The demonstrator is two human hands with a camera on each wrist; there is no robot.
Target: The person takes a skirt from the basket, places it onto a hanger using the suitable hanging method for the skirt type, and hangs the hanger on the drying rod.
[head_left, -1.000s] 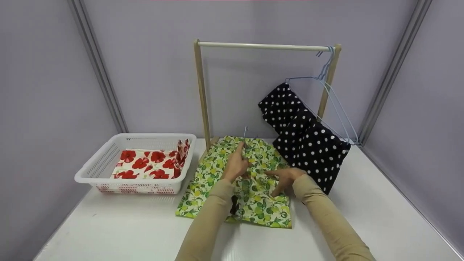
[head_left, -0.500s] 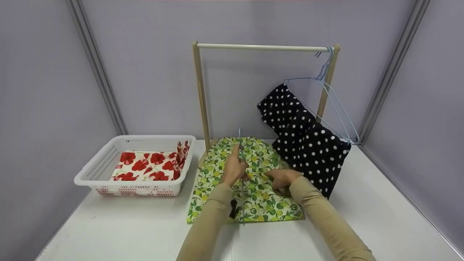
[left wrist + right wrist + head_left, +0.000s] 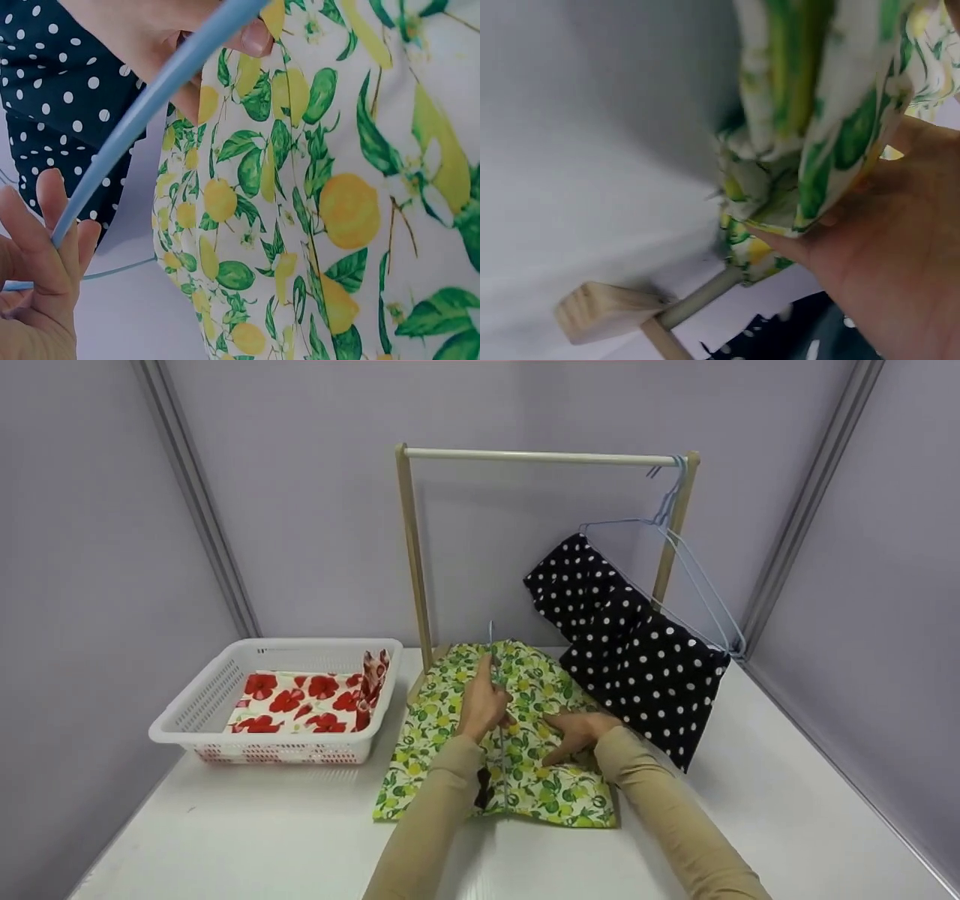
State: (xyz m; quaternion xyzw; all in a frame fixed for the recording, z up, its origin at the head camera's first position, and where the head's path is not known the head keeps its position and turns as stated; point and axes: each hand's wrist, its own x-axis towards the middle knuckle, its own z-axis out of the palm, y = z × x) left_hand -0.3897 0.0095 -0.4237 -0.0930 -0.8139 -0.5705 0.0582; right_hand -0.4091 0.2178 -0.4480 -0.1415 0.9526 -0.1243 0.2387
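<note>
A lemon-print cloth (image 3: 540,791) in green and yellow lies on the white table below the rack. My left hand (image 3: 482,705) is over its middle and holds a light-blue clothes hanger (image 3: 135,124), whose hook (image 3: 491,631) points toward the back wall. In the left wrist view the hanger's wire passes between the left fingers (image 3: 51,199). My right hand (image 3: 577,731) grips the cloth on its right side; the right wrist view has the thumb against a folded edge (image 3: 780,202). The cloth hides part of the hanger.
Behind stands a wooden rack with a white rail (image 3: 540,456). Blue hangers (image 3: 664,510) hang at its right end, with a black polka-dot cloth (image 3: 637,652) slanting down beside my right hand. A white basket (image 3: 172,724) at left holds red-flowered cloth (image 3: 289,701).
The hanger's hook and my left hand have shifted slightly left. The cloth's front edge swung right, then partly back left. My right fingers bunched, then spread again on the cloth.
</note>
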